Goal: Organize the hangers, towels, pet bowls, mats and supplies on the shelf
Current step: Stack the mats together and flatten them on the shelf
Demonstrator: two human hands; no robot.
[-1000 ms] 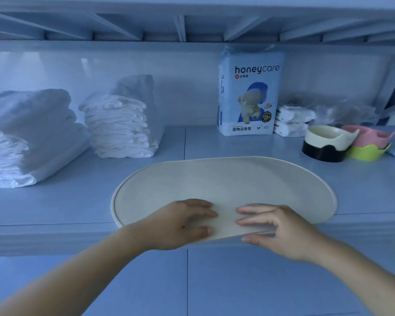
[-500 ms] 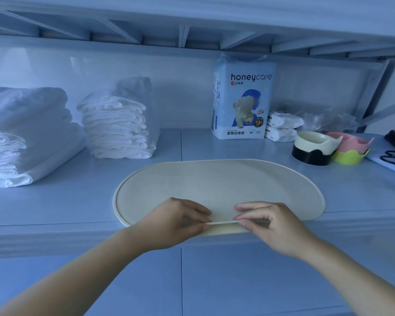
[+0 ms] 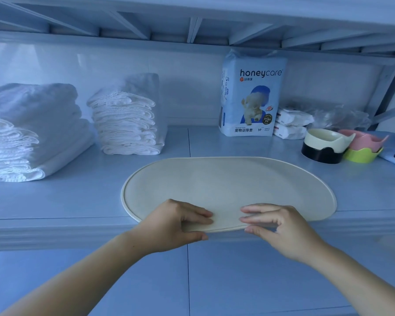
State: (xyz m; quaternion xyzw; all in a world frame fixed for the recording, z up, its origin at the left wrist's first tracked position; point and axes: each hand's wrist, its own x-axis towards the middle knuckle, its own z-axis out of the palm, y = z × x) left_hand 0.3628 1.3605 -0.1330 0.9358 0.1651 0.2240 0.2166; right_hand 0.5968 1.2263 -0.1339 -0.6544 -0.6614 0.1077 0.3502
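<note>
Left hand (image 3: pixel 176 224) and right hand (image 3: pixel 283 229) pinch mat (image 3: pixel 226 183) edge.

Dim, even light with a strong cool blue cast fills the view. The back wall (image 3: pixel 62 71) is brightest, with washed-out patches at far left. The folded towels (image 3: pixel 123 124) glow pale and lose detail. A soft shadow lies on the wall left of the honeycare pack (image 3: pixel 252 94), whose print reads sharp. The cream mat (image 3: pixel 226 183) looks matte and evenly lit. Wide-angle distortion bends the shelf edge (image 3: pixel 55 226) towards the sides.
</note>
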